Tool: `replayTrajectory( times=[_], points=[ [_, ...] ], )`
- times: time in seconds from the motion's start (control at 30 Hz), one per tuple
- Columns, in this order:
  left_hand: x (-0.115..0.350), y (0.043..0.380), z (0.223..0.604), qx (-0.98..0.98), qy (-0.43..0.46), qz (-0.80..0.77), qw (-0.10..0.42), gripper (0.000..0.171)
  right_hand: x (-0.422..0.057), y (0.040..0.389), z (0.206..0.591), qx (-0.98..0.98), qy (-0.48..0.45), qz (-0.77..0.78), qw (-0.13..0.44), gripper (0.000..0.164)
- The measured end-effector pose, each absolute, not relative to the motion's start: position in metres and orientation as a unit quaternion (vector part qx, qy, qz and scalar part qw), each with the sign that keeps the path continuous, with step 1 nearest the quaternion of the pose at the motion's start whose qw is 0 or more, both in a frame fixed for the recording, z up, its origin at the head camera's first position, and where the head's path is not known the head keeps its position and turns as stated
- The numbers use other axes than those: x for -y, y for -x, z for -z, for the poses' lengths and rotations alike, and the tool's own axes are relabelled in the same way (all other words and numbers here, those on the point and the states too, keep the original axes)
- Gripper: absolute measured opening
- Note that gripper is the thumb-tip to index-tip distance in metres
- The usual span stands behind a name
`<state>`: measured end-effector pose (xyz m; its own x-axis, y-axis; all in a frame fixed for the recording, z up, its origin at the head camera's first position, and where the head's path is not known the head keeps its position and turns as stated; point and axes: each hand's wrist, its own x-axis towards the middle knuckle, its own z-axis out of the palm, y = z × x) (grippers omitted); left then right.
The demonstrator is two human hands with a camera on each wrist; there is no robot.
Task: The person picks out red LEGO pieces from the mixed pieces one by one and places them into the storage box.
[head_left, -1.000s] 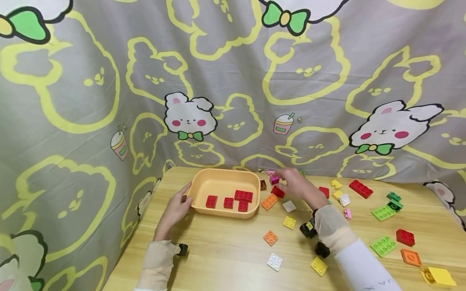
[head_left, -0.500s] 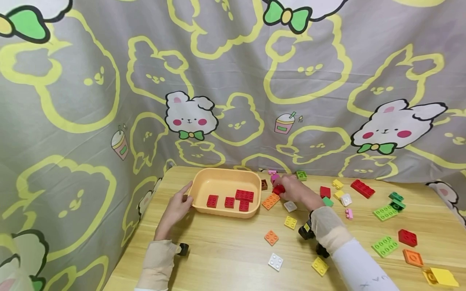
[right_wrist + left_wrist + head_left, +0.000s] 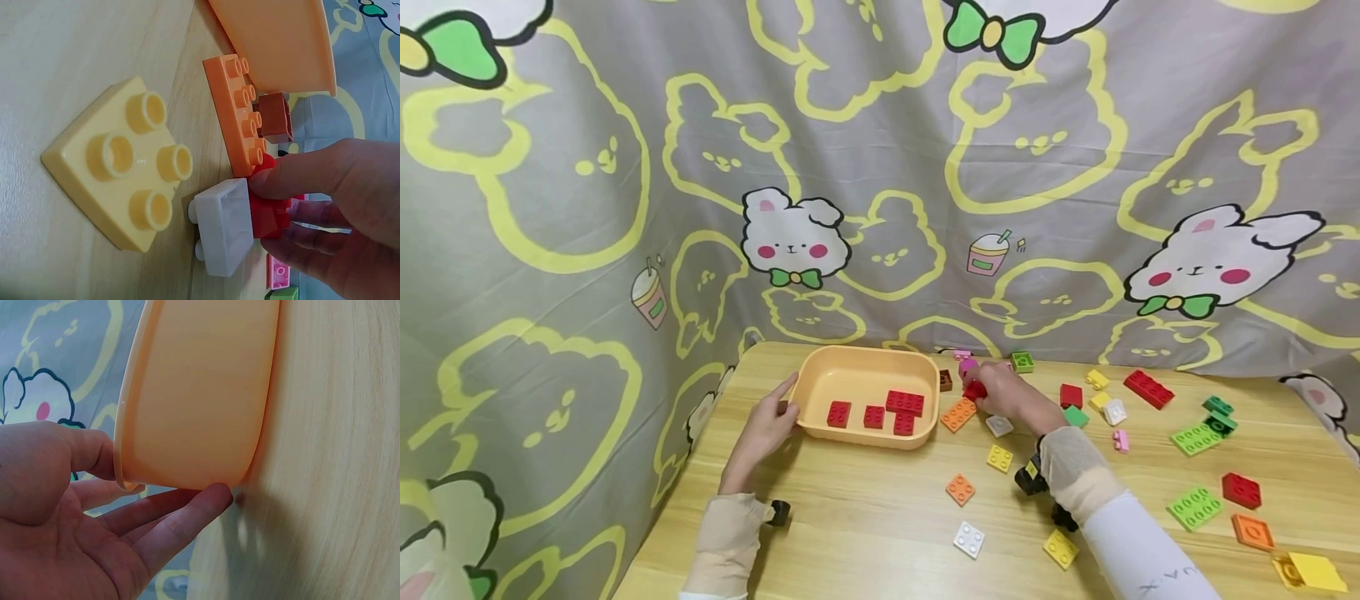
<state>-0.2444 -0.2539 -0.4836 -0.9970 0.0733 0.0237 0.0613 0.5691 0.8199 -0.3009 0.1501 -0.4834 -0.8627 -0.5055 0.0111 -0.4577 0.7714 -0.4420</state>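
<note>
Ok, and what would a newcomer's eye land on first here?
Probably the rabbit-print curtain filling the view behind the table. Next, the peach tray near the table's far edge, with red bricks inside and the left hand holding its left end. Right of it, the right hand pinches another red brick among scattered coloured bricks.

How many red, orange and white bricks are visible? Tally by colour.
Red bricks: 8 (4 in the tray, 1 in the right hand, 3 elsewhere on the table)
Orange bricks: 3
White bricks: 3
Total: 14
</note>
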Motion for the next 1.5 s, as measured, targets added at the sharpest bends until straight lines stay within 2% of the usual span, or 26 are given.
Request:
replayTrajectory(
  times=[0.33, 0.77, 0.87, 1.07, 1.23, 1.37, 1.5],
  points=[
    [0.255, 0.244, 0.484, -0.884, -0.034, -0.467, 0.011, 0.06, -0.152, 0.297, 0.479, -0.944, 0.247, 0.214, 0.052, 0.031],
    [0.251, 0.245, 0.484, -0.874, -0.039, -0.485, 0.012, 0.058, -0.154, 0.29, 0.456, -0.939, 0.242, 0.241, 0.039, 0.03],
    [0.251, 0.244, 0.483, -0.873, -0.035, -0.486, 0.01, 0.058, -0.149, 0.289, 0.448, -0.94, 0.254, 0.226, 0.01, 0.027],
    [0.251, 0.241, 0.478, -0.874, -0.035, -0.484, 0.011, 0.059, -0.131, 0.288, 0.43, -0.939, 0.284, 0.182, -0.067, 0.032],
    [0.254, 0.243, 0.481, -0.876, -0.035, -0.481, 0.011, 0.058, -0.112, 0.29, 0.42, -0.932, 0.308, 0.161, -0.101, 0.023],
    [0.254, 0.244, 0.484, -0.874, -0.033, -0.484, 0.012, 0.058, -0.095, 0.29, 0.418, -0.923, 0.333, 0.156, -0.115, 0.021],
    [0.253, 0.244, 0.483, -0.873, -0.033, -0.487, 0.012, 0.058, -0.079, 0.291, 0.421, -0.92, 0.342, 0.164, -0.094, 0.023]
  ],
)
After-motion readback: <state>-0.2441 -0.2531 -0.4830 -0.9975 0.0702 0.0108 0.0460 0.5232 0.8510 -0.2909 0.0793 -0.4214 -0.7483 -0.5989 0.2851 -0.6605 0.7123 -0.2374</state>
